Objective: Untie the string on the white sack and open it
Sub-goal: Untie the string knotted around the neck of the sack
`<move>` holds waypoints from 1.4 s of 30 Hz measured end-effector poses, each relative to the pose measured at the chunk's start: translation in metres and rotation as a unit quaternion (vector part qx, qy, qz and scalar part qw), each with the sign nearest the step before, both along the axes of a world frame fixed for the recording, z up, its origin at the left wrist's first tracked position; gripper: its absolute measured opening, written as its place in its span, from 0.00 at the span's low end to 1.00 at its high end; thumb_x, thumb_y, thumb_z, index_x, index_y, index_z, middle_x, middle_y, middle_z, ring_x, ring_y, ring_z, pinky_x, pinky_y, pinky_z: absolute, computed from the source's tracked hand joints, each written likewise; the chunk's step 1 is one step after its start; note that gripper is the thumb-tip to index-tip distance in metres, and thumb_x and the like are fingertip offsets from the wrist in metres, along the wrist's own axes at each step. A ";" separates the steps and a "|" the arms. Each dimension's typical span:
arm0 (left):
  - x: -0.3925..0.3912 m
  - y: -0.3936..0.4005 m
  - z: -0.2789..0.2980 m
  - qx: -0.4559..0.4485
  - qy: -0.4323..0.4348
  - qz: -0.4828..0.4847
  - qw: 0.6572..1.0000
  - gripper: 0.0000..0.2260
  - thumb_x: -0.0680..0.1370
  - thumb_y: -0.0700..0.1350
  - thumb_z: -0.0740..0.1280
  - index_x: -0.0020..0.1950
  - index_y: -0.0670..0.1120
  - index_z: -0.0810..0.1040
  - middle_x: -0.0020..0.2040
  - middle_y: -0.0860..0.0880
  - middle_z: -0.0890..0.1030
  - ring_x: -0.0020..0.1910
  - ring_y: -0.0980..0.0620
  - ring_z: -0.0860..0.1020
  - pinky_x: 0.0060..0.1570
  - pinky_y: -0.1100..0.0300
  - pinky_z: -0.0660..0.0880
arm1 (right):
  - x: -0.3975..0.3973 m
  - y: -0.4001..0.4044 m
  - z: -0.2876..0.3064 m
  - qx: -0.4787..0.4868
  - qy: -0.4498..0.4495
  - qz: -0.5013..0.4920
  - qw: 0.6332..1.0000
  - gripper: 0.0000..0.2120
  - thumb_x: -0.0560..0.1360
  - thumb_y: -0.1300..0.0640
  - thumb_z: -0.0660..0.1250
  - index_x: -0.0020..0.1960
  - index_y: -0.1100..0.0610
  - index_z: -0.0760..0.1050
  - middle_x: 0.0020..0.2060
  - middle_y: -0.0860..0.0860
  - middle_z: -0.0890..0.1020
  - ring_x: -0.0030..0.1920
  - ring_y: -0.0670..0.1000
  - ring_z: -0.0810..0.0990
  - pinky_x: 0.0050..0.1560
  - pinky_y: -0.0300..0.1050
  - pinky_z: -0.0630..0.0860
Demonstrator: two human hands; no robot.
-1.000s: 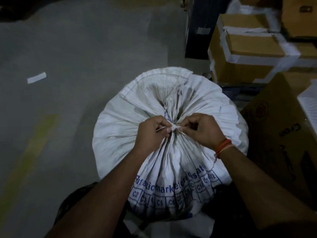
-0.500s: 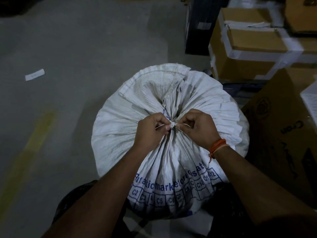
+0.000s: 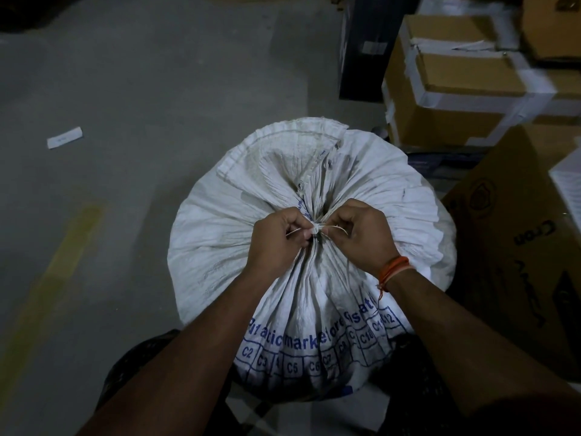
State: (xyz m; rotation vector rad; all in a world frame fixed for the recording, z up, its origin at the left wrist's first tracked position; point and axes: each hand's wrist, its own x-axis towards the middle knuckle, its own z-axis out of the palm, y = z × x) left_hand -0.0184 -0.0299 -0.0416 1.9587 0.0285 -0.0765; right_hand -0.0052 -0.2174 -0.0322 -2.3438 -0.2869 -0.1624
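White sack (image 3: 220,247): stood on the floor (image 3: 141,89) before me, neck gathered and tied. String (image 3: 316,229): knotted at the neck. My left hand (image 3: 276,243) and right hand (image 3: 364,234) each pinched a string end beside the knot.

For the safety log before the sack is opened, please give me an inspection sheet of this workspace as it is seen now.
Surface: grey concrete floor with a faded yellow painted stripe.
Job's things: white woven plastic sack, neck gathered; thin white string knot tied at the neck.
Clutter: small white paper slip on the floor.
Grippers: left hand and right hand each pinch the string beside the knot.
Cables: nothing seen.
Surroundings: brown cardboard boxes with white tape and a large brown carton on the right.
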 end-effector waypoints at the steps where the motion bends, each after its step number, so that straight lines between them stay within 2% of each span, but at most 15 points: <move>1: 0.000 0.000 0.000 0.001 -0.001 0.000 1.000 0.09 0.77 0.35 0.74 0.42 0.48 0.83 0.38 0.40 0.85 0.37 0.43 0.86 0.46 0.44 0.84 | 0.000 0.000 -0.001 -0.002 -0.002 0.000 1.000 0.05 0.69 0.60 0.78 0.38 0.55 0.82 0.35 0.46 0.77 0.35 0.36 0.74 0.37 0.25 0.66; 9: -0.002 -0.001 0.001 0.003 -0.004 0.001 1.000 0.06 0.76 0.35 0.73 0.43 0.45 0.83 0.39 0.40 0.86 0.36 0.45 0.86 0.45 0.47 0.84 | 0.000 -0.001 -0.002 0.006 -0.007 0.000 1.000 0.04 0.69 0.60 0.78 0.39 0.56 0.83 0.36 0.48 0.79 0.35 0.37 0.75 0.37 0.26 0.66; 13: -0.003 -0.001 0.001 0.001 -0.012 0.003 1.000 0.09 0.76 0.34 0.73 0.42 0.47 0.83 0.39 0.43 0.86 0.36 0.45 0.86 0.45 0.47 0.84 | 0.000 -0.002 -0.002 0.007 -0.009 0.006 1.000 0.04 0.69 0.60 0.78 0.39 0.56 0.82 0.35 0.46 0.78 0.34 0.37 0.74 0.37 0.26 0.65; 19: -0.004 -0.001 -0.004 0.010 -0.029 0.002 1.000 0.10 0.77 0.34 0.72 0.42 0.49 0.83 0.39 0.44 0.86 0.37 0.47 0.86 0.45 0.48 0.85 | -0.001 0.000 -0.002 -0.022 -0.030 0.019 0.999 0.04 0.70 0.58 0.77 0.39 0.55 0.81 0.36 0.43 0.76 0.37 0.43 0.74 0.39 0.38 0.72; 24: -0.003 0.000 -0.005 0.022 -0.039 -0.004 0.999 0.10 0.77 0.35 0.72 0.42 0.50 0.83 0.38 0.46 0.86 0.36 0.49 0.85 0.43 0.55 0.82 | -0.002 0.001 -0.002 -0.024 -0.030 0.013 0.999 0.04 0.70 0.60 0.76 0.40 0.55 0.81 0.36 0.42 0.74 0.35 0.41 0.72 0.38 0.28 0.66; 28: -0.003 -0.001 -0.004 0.020 -0.039 0.001 0.999 0.10 0.77 0.34 0.72 0.42 0.49 0.83 0.39 0.47 0.87 0.36 0.50 0.85 0.44 0.52 0.84 | -0.002 0.001 -0.001 0.013 -0.006 0.009 1.000 0.05 0.69 0.61 0.77 0.39 0.55 0.81 0.35 0.42 0.76 0.35 0.34 0.73 0.38 0.28 0.66; 32: -0.009 -0.001 -0.001 -0.026 -0.041 0.012 0.999 0.09 0.78 0.33 0.72 0.44 0.47 0.84 0.42 0.49 0.87 0.41 0.50 0.86 0.48 0.50 0.85 | -0.005 -0.001 0.004 0.013 -0.040 0.018 0.999 0.04 0.71 0.60 0.76 0.40 0.55 0.82 0.36 0.42 0.75 0.34 0.35 0.72 0.39 0.25 0.66; 36: -0.022 0.004 -0.008 -0.018 -0.072 -0.004 0.997 0.06 0.78 0.37 0.74 0.49 0.48 0.86 0.44 0.54 0.87 0.45 0.57 0.86 0.48 0.59 0.82 | -0.016 -0.005 0.002 -0.047 -0.114 0.036 0.992 0.05 0.73 0.59 0.75 0.39 0.55 0.81 0.36 0.47 0.77 0.37 0.44 0.75 0.38 0.31 0.67; 39: -0.023 0.004 -0.017 -0.024 -0.080 -0.007 0.996 0.06 0.78 0.40 0.74 0.50 0.51 0.85 0.46 0.56 0.88 0.49 0.57 0.86 0.52 0.56 0.82 | -0.020 -0.006 -0.005 -0.047 -0.140 0.056 0.987 0.06 0.73 0.61 0.75 0.39 0.56 0.80 0.36 0.49 0.78 0.37 0.47 0.78 0.37 0.35 0.68; 42: -0.019 -0.002 -0.023 -0.042 -0.069 0.013 0.997 0.08 0.78 0.38 0.73 0.49 0.52 0.83 0.45 0.55 0.87 0.47 0.55 0.86 0.50 0.54 0.83 | -0.019 -0.004 -0.011 -0.044 -0.151 0.068 0.985 0.08 0.74 0.62 0.73 0.37 0.58 0.80 0.35 0.50 0.77 0.34 0.48 0.78 0.34 0.40 0.73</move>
